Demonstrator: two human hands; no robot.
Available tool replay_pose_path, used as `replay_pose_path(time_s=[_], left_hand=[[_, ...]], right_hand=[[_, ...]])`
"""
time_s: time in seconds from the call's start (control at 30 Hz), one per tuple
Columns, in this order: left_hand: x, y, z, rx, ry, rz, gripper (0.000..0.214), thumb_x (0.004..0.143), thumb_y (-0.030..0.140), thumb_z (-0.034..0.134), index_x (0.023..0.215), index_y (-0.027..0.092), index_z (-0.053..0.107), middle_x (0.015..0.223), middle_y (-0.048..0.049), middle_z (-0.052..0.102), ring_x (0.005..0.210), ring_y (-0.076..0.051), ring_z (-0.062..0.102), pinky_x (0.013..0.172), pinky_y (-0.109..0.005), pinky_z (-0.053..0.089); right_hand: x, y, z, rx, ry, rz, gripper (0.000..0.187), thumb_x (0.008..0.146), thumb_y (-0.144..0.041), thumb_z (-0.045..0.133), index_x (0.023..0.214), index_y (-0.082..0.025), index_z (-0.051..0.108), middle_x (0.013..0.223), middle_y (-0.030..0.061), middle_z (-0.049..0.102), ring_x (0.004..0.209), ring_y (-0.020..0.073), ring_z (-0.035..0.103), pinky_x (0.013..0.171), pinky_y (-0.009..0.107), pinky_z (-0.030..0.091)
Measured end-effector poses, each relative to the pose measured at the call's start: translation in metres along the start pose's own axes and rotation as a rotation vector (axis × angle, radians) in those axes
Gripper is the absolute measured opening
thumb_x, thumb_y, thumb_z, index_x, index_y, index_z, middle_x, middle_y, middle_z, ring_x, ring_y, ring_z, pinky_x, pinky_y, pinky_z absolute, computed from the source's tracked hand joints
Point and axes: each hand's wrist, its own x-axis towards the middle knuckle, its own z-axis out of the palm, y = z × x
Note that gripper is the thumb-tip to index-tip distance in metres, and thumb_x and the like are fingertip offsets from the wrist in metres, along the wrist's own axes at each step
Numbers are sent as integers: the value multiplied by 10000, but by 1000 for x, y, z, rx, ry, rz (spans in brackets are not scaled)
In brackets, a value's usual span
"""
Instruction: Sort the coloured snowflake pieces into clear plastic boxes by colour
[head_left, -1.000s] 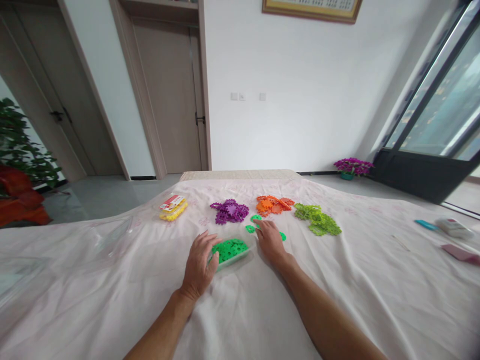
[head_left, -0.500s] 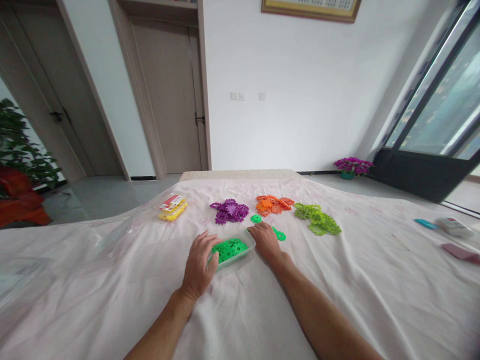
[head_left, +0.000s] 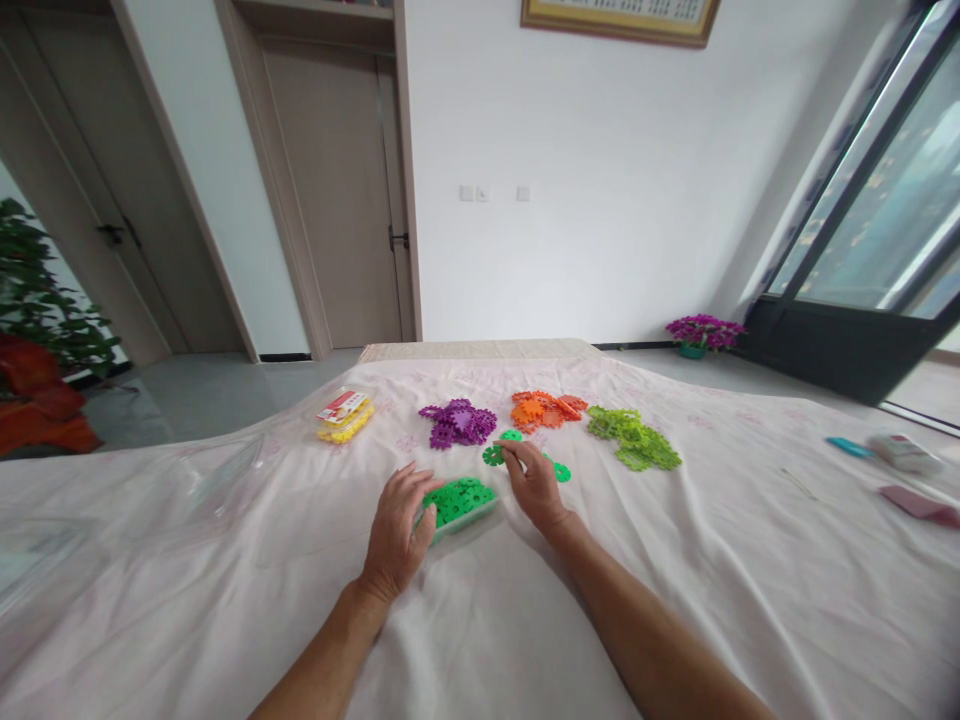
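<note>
A clear plastic box (head_left: 491,507) filled with bright green snowflake pieces (head_left: 459,498) lies on the pale pink sheet (head_left: 712,560). My left hand (head_left: 399,528) grips the box's left end, thumb on its near side. My right hand (head_left: 534,482) rests just right of the box, fingertips pinched on a loose green piece (head_left: 493,456). Two more loose green pieces (head_left: 512,436) (head_left: 560,471) lie beside that hand.
Farther back sit piles of purple pieces (head_left: 459,422), orange pieces (head_left: 546,409) and lime pieces (head_left: 634,438). A closed box of yellow pieces (head_left: 343,415) lies at the left. Empty clear boxes (head_left: 225,468) lie far left; small items (head_left: 904,455) at right.
My right hand drew back to the box's right end, then reached forward again and now pinches a loose green piece. My left hand stayed on the box.
</note>
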Motion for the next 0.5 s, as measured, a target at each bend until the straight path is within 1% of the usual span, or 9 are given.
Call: replay_pose_path(time_s=[0.07, 0.13, 0.2, 0.27, 0.33, 0.4, 0.47, 0.5], left_hand=[[0, 0, 0, 1, -4, -4, 308, 942, 291, 436, 1187, 221, 609, 1238, -77, 601, 1306, -268, 424, 1122, -512, 342], [0, -1, 0, -1, -8, -5, 306, 943, 289, 434, 1184, 219, 609, 1235, -80, 601, 1305, -267, 422, 1119, -515, 344], [0, -1, 1, -5, -10, -5, 303, 944, 288, 431, 1179, 219, 610, 1227, -81, 602, 1301, -266, 421, 1114, -517, 349], [0, 0, 1, -8, -12, -6, 302, 944, 288, 427, 1172, 220, 613, 1220, -81, 603, 1298, -266, 422, 1109, -519, 353], [0, 0, 1, -10, -9, -7, 302, 943, 287, 424, 1167, 222, 616, 1213, -79, 606, 1293, -267, 426, 1108, -520, 356], [0, 0, 0, -10, -3, -5, 300, 941, 285, 425, 1159, 223, 622, 1207, -76, 609, 1290, -266, 431, 1108, -519, 357], [0, 0, 0, -9, 1, -3, 296, 940, 284, 427, 1148, 225, 628, 1201, -74, 613, 1289, -266, 434, 1107, -516, 362], [0, 0, 0, -8, 1, -3, 293, 940, 284, 427, 1142, 225, 631, 1198, -74, 615, 1288, -266, 434, 1105, -516, 364]], right_hand=[[0, -6, 0, -12, -95, -71, 283, 981, -329, 443, 1077, -231, 691, 1004, 55, 718, 943, 195, 629, 888, 330, 465], [1, -4, -2, -61, -117, -66, 302, 993, -315, 410, 1103, -232, 679, 1051, 60, 710, 985, 200, 615, 918, 336, 447], [2, 4, -6, -166, -99, 20, 312, 989, -287, 396, 1120, -225, 672, 1088, 69, 702, 1030, 209, 597, 943, 342, 428], [2, 15, -13, -319, -112, 126, 314, 971, -267, 416, 1167, -225, 657, 1133, 75, 689, 1095, 225, 563, 978, 356, 396], [2, 25, -19, -478, -152, 219, 349, 951, -271, 448, 1257, -230, 611, 1232, 81, 652, 1192, 251, 499, 1019, 385, 348], [0, 32, -22, -604, -201, 289, 420, 934, -301, 484, 1343, -229, 545, 1348, 84, 584, 1285, 282, 417, 1049, 414, 301], [-2, 37, -23, -681, -262, 335, 468, 919, -337, 510, 1370, -214, 518, 1403, 87, 542, 1340, 309, 352, 1068, 437, 263], [-2, 39, -23, -701, -292, 346, 469, 917, -354, 515, 1362, -207, 525, 1401, 87, 546, 1352, 318, 337, 1073, 445, 250]])
